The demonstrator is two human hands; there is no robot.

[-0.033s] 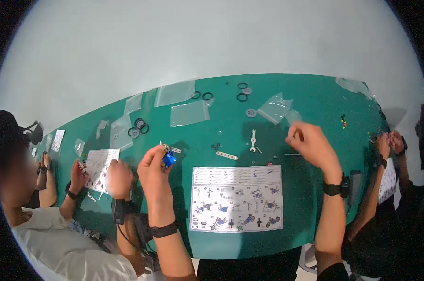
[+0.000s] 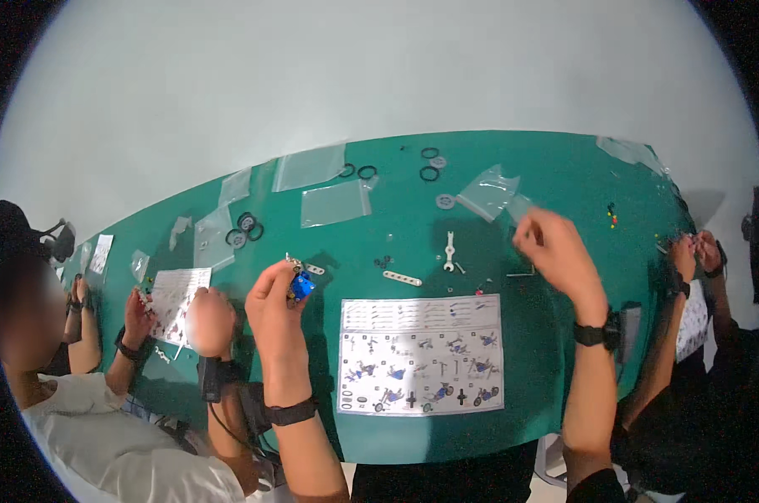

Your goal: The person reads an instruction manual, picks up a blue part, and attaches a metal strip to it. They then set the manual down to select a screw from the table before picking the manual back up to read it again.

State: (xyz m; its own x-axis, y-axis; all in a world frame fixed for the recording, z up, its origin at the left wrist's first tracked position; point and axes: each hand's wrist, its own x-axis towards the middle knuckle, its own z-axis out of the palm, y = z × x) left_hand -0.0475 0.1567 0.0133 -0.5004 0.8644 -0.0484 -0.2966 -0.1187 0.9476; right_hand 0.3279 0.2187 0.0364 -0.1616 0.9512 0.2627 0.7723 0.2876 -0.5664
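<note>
My left hand [image 2: 279, 306] is closed in a pinch on a small blue metal model assembly [image 2: 301, 287], with silvery pieces sticking up by the fingertips. My right hand [image 2: 557, 256] hovers over the table with its fingers curled in; whatever it may hold is hidden. A thin metal hex key [image 2: 520, 274] lies just left of that hand. Between my hands are a white perforated strip [image 2: 403, 278], a pale wrench-shaped piece [image 2: 450, 251], a screw [image 2: 460, 270] and several small dark parts [image 2: 383, 262]. A printed instruction sheet [image 2: 421, 318] lies nearest me.
Toward the far edge of the green table [image 2: 555, 168] lie clear plastic bags [image 2: 336, 204], black rings [image 2: 367, 173] and grey wheels [image 2: 445, 201]. A co-worker [image 2: 128, 427] sits at left with their own sheet [image 2: 182, 293]; another person's hands [image 2: 698, 247] work at right.
The whole view has shifted very slightly, so things on the table sit a little further left. My hands keep almost the same pose.
</note>
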